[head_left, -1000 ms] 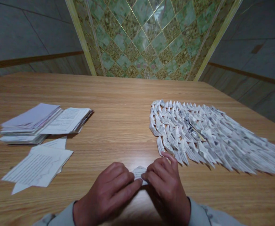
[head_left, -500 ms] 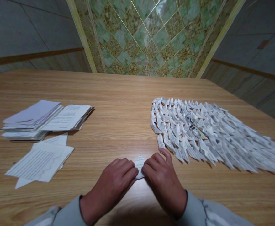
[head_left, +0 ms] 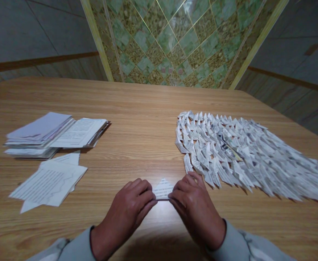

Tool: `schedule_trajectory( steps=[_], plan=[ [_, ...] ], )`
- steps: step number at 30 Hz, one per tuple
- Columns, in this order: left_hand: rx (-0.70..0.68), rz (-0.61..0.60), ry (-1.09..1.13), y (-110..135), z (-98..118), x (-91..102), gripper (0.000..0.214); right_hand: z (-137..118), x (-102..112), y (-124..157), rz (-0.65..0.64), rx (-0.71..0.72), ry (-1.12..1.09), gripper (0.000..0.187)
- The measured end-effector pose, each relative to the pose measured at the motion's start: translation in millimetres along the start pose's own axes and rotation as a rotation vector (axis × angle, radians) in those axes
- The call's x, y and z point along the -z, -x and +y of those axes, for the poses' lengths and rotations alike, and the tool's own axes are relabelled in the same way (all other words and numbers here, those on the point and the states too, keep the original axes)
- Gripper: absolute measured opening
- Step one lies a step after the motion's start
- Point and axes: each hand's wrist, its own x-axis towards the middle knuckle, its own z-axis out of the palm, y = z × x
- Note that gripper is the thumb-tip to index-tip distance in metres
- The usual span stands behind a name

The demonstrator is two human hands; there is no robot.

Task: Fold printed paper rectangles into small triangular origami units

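A small folded paper (head_left: 163, 188) with print on it lies between my hands near the front of the wooden table. It shows as a triangle, its tip pointing away from me. My left hand (head_left: 133, 203) pinches its left corner, thumb and fingers closed at the lower edge. On the opposite corner, my right hand (head_left: 193, 203) pinches in the same way. The fingers cover both side corners. Just beyond my right hand begins a large group of folded paper boats (head_left: 229, 152), made of printed paper and set close together in rows.
A stack of papers (head_left: 39, 128) stands at the left, with a printed pile (head_left: 79, 133) leaning against it. Several loose printed sheets (head_left: 50, 183) lie nearer to me. The wooden table (head_left: 137, 112) reaches back to a tiled wall panel (head_left: 169, 47).
My hands have moved apart, so more of the folded paper shows between them. Its lower edge now looks straight. The whole view has shifted slightly.
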Motion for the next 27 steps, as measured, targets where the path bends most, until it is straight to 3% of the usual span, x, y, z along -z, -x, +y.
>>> schedule_trajectory(
  steps=[8, 15, 27],
  plan=[
    [0.131, -0.022, 0.057, -2.0, -1.0, 1.4, 0.018, -4.2, 7.2, -3.5, -0.088, -0.122, -0.064, 0.016],
    [0.168, 0.001, -0.011, -6.0, -2.0, 0.9, 0.016, -2.1, -1.8, -0.6, -0.041, -0.142, -0.012, 0.015],
    [0.197, 0.014, -0.055, -8.3, -0.6, 0.0, 0.017, -5.0, 2.0, -2.5, 0.025, -0.131, -0.009, 0.016]
  ],
)
